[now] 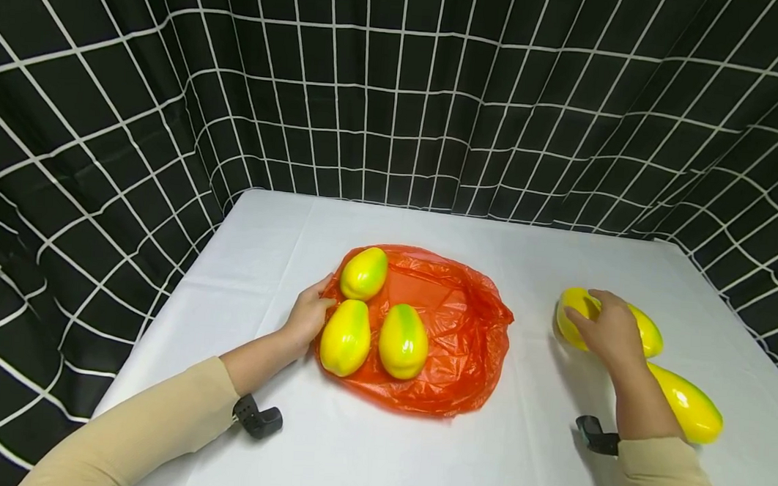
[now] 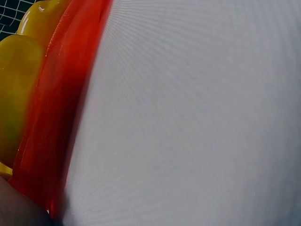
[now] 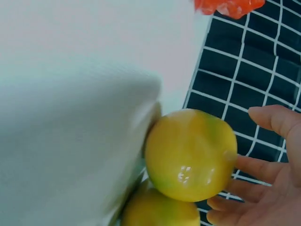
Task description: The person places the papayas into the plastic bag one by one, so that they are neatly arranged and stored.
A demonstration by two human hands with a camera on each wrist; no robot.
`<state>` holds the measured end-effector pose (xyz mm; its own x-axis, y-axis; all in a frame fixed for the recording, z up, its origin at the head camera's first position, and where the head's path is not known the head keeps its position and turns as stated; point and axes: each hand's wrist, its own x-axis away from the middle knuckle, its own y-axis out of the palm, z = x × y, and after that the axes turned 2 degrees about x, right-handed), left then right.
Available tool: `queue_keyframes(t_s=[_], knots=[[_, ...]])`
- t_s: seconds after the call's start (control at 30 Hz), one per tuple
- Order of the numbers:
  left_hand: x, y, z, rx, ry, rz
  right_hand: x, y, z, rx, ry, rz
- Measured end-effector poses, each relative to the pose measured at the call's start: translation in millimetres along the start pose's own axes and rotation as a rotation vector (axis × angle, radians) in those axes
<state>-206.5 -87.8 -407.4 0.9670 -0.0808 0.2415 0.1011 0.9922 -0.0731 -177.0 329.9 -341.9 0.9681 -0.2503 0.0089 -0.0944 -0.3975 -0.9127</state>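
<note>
My left hand (image 1: 309,316) pinches the left edge of a thin red plastic bag (image 1: 466,342), beside the papayas on it. Three glossy yellow-green papayas lie on the left part of the bag: a back papaya (image 1: 364,273), a front left papaya (image 1: 346,340) and a middle papaya (image 1: 403,343). At the right, my right hand (image 1: 612,332) reaches over another papaya (image 1: 571,319), whose yellow surface shows on both sides of the hand. In the right wrist view its fingers (image 3: 256,167) are spread at the side of the papaya, thumb apart from it.
One more papaya (image 1: 690,409) lies nearer the front right, partly behind my right forearm. A white cloth covers the table (image 1: 263,244). Black curtains (image 1: 397,96) with a white grid stand around its back and sides.
</note>
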Motion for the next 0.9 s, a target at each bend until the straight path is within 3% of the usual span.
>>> queue_keyframes(t_s=[0.23,0.9], knots=[[0.7,0.0,-0.5,-0.011,0.001,-0.002,-1.0,4,8,-0.06,0.074,-0.043],[1.2,-0.3,0.9,-0.002,-0.007,-0.002,-2.9,14,13,-0.132,0.089,-0.063]])
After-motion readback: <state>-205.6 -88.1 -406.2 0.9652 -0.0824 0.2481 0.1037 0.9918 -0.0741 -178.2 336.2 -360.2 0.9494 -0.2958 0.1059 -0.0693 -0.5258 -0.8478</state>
